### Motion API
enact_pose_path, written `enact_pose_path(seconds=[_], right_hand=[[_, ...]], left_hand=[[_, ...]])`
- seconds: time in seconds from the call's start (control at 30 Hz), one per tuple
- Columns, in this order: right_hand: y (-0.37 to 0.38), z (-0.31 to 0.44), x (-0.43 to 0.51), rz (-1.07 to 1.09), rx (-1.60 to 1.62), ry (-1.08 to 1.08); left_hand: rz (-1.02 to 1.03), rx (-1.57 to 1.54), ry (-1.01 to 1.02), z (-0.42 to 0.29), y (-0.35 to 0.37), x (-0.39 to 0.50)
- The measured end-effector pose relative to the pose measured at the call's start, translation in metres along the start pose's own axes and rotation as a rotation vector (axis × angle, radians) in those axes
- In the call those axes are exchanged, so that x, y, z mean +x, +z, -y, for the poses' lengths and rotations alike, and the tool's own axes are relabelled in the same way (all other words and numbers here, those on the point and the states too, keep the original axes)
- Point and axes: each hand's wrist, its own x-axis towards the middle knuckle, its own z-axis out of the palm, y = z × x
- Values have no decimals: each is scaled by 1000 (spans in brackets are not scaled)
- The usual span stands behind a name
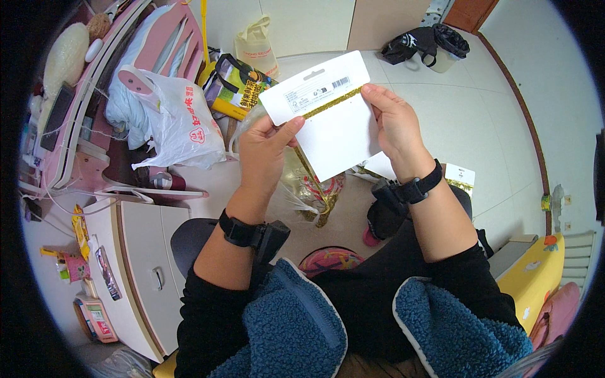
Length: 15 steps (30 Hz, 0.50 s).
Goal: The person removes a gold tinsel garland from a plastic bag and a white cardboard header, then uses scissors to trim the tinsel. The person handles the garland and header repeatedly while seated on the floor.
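Observation:
Between both hands a white card (338,137) is held up, with a hanger slot and a printed label with a barcode near its top edge. A strip of gold glittery ribbon (331,103) runs across the card. My left hand (267,146) pinches the card and ribbon at the left side, thumb on top. At the right edge my right hand (394,118) grips the card, its thumb by the ribbon's end. A length of gold ribbon hangs from near my left hand toward a clear plastic bag (295,177) on the floor, where more gold trim lies.
Another white card with gold trim (458,177) lies beyond my right forearm. To the left hangs a white plastic bag (184,123), near a colourful tote bag (236,90). A white cabinet (146,255) stands at left. A black-lined bin (446,52) is at far right.

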Motion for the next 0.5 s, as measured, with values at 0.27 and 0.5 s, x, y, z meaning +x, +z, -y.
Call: enact_pose_path(seconds=[0.27, 0.5], right_hand=[[-4, 5, 1, 81, 5, 50], [-10, 10, 5, 115, -55, 4]], left_hand=[[6, 15, -12, -2, -3, 0], [27, 84, -25, -9, -2, -3]])
